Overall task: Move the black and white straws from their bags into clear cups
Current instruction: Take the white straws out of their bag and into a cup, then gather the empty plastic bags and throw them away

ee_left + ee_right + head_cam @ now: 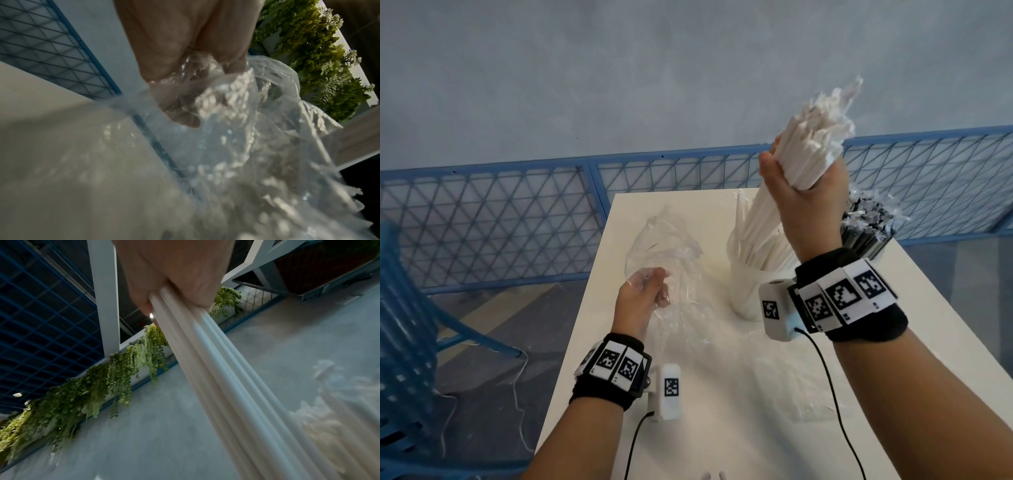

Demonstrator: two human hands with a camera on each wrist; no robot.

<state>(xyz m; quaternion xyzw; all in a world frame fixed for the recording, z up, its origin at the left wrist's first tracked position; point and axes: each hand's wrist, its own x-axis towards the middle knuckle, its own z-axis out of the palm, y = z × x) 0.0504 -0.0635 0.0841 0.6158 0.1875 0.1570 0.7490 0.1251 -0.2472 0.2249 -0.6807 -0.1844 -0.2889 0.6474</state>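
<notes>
My right hand (808, 192) grips a thick bundle of white wrapped straws (815, 140), raised high above the table; the same bundle (216, 369) runs out of the fist (174, 280) in the right wrist view. Below it a clear cup (748, 291) holds several white straws (760, 229). A second cup (873, 251) at the far right holds black straws (866, 222). My left hand (643, 287) holds a crumpled clear plastic bag (664, 246) over the table's left side; its fingers (185, 104) are curled into the bag (246, 146).
The white table (722, 394) ends close on the left. A blue mesh fence (517, 212) runs behind it. A blue chair (407, 325) stands at the left. Cables (822, 359) trail from both wrist cameras. Another piece of clear plastic (808, 390) lies flat near the table's front right.
</notes>
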